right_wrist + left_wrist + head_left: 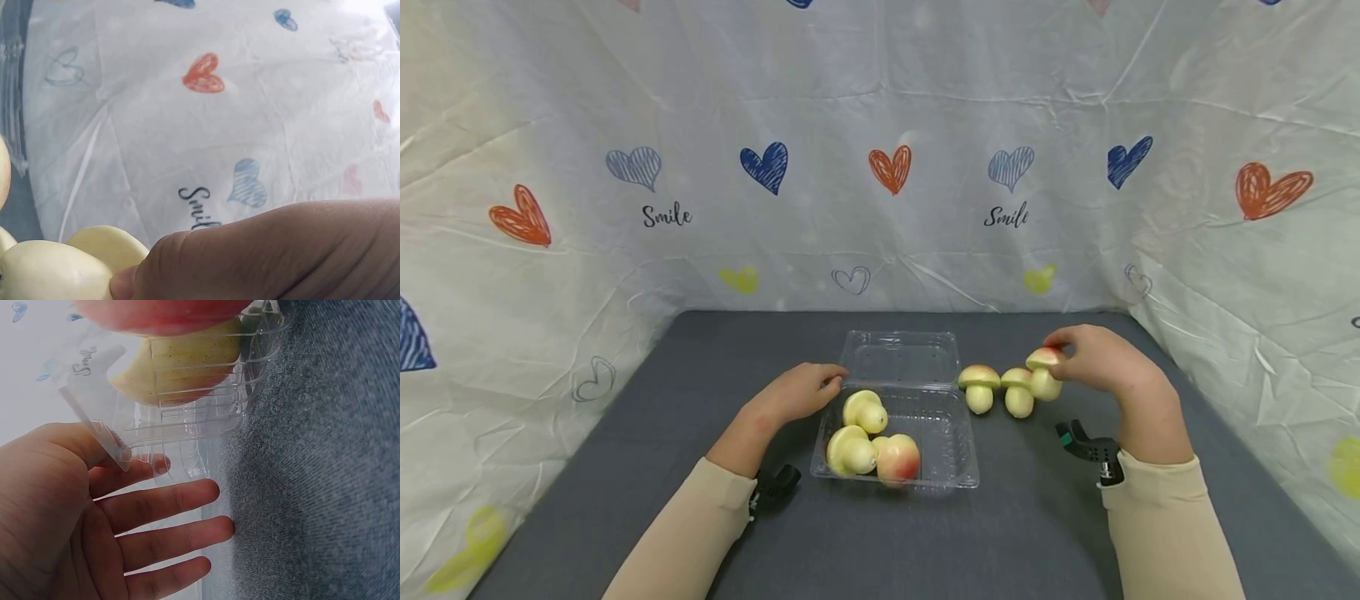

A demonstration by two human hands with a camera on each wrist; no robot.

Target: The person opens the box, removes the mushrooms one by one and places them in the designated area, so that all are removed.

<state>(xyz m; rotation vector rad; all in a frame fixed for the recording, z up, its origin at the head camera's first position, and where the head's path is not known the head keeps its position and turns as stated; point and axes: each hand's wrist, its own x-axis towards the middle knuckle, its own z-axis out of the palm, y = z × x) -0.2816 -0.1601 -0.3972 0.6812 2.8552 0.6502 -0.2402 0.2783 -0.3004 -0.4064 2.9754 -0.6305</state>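
Note:
In the head view my right hand (pixel 1097 357) pinches a toy mushroom (pixel 1047 385) with a reddish-yellow cap and pale stem. Its thumb lies against that mushroom (pixel 56 272) in the right wrist view. Two similar mushrooms, one in the middle (pixel 1018 393) and one further left (pixel 979 390), stand beside it. A clear plastic clamshell box (pixel 951 479) lies with its lid (pixel 898 354) folded back. Several mushrooms (pixel 852 452) sit in its left half, one showing a red cap (pixel 898 460). My left hand (pixel 793 396) touches the box's left rim, fingers mostly straight.
A dark grey cloth covers the table (pixel 880 542). Behind and at both sides hangs a white curtain (pixel 820 217) printed with hearts. Black camera mounts sit at the left wrist (pixel 775 487) and the right wrist (pixel 1090 448).

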